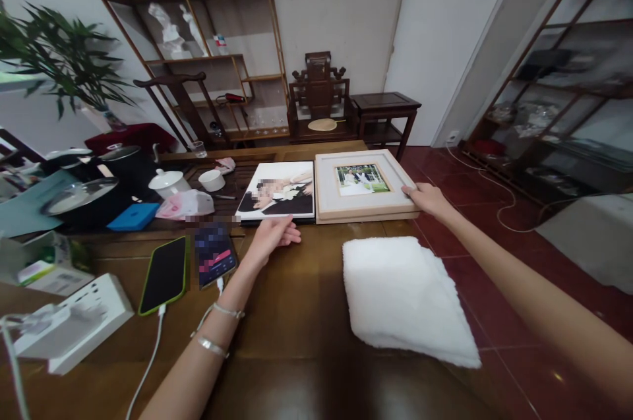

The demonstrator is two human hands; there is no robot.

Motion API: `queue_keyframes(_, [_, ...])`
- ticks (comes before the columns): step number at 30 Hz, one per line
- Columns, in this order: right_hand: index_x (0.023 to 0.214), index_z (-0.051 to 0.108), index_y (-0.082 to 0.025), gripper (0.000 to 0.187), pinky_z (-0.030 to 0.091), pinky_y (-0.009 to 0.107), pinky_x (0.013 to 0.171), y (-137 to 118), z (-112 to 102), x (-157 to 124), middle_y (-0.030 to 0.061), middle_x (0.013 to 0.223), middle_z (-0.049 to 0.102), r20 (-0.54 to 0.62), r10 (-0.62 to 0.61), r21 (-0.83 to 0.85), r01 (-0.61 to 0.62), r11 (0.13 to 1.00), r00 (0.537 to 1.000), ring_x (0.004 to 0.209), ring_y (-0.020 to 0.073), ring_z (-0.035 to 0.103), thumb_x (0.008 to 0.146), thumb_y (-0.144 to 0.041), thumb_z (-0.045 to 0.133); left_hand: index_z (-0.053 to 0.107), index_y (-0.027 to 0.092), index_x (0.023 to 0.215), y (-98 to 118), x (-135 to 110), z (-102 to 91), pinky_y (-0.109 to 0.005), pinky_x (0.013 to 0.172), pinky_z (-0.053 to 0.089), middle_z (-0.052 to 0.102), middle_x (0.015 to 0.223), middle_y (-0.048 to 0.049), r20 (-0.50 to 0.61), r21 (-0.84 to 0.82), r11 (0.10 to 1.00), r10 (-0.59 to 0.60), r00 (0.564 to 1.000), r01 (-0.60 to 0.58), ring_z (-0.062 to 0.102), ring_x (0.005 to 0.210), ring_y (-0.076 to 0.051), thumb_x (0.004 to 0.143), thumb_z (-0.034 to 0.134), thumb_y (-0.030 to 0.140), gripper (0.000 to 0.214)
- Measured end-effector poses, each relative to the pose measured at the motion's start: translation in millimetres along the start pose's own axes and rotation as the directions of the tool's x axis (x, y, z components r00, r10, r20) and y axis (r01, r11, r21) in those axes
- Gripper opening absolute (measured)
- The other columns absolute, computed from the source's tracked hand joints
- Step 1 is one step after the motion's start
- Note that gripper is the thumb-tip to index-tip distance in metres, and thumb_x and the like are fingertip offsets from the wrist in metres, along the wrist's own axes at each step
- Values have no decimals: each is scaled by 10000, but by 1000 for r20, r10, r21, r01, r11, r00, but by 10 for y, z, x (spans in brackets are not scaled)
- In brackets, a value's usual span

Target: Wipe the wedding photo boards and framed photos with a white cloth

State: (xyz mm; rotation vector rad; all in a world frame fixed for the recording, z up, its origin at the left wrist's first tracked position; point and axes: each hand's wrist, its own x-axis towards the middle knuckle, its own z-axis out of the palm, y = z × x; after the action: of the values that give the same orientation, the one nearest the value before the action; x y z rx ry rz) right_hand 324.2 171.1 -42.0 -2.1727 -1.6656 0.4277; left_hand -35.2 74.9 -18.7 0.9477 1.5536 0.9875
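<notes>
A light wooden picture frame (363, 209) with a small photo lies on the wooden table (297, 341). My right hand (425, 198) grips its right front corner. Beside it on the left lies a black-edged photo print (277, 190). My left hand (275, 233) rests at the print's near edge, fingers stretched out flat and touching it. A folded white towel (403, 298) lies on the table in front of the frame, near the right edge.
Two phones (190, 265) on charging cables lie left of my left arm, with a white power strip (69, 324) nearer the corner. Pots (84, 199), a white teapot (168, 181) and cups crowd the far left. Chairs and shelves stand behind the table.
</notes>
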Motion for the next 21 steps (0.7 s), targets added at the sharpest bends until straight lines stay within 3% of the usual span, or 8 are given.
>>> queue_keyframes(2, [1139,565,-166,303,507,422,812,-3,-9,8,81,1148,584,-9,-13,-3,13,1000,1000,965,213,593,906,-360,546,628,117,670,128,19,141,-192,476,461,681,604,-76,1,92,994,51,999,-51,651,503,-142,777,679,371,280])
queue_keyframes(4, [1129,569,-164,301,505,423,813,-11,-20,13,80,1139,588,-14,-21,-6,21,1000,1000,965,212,593,907,-366,543,644,120,705,274,102,322,-228,574,499,679,668,-58,-4,184,979,86,996,-84,654,591,-143,767,695,367,261])
queue_keyframes(8, [1131,568,-165,301,508,419,807,-62,-59,6,80,1137,589,-19,-25,-7,25,1000,1000,959,210,595,907,-364,545,604,142,1061,522,365,692,-374,794,521,628,1080,-83,-58,312,944,133,989,-109,625,924,-188,880,576,312,250])
queue_keyframes(11, [1138,564,-165,302,508,422,808,-134,-109,-19,80,1142,586,-42,-29,3,29,1000,999,961,211,595,906,-357,548,548,160,1174,600,481,847,-422,835,508,571,1190,-100,-97,362,921,188,977,-141,591,1021,-225,883,568,311,328])
queue_keyframes(15, [1092,581,-157,284,497,423,813,-220,-220,-122,72,1101,603,-101,-61,38,65,997,993,943,205,598,902,-366,550,546,139,1177,595,431,835,-427,834,508,572,1188,-115,-85,390,897,260,962,-207,592,1018,-232,883,567,318,345])
queue_keyframes(18, [965,623,-139,251,473,379,791,-252,-359,-288,114,997,641,-171,-94,84,109,991,981,924,235,599,902,-354,510,553,133,1164,610,303,718,-421,837,507,573,1184,-114,-54,380,892,286,957,-245,594,1011,-225,883,569,313,333])
queue_keyframes(21, [932,629,-146,260,445,330,736,-281,-541,-527,149,941,664,-264,-125,141,167,976,956,900,270,595,881,-341,465,623,122,1024,670,131,551,-386,831,510,634,1086,-98,-29,321,907,296,955,-272,619,959,-211,849,614,294,246])
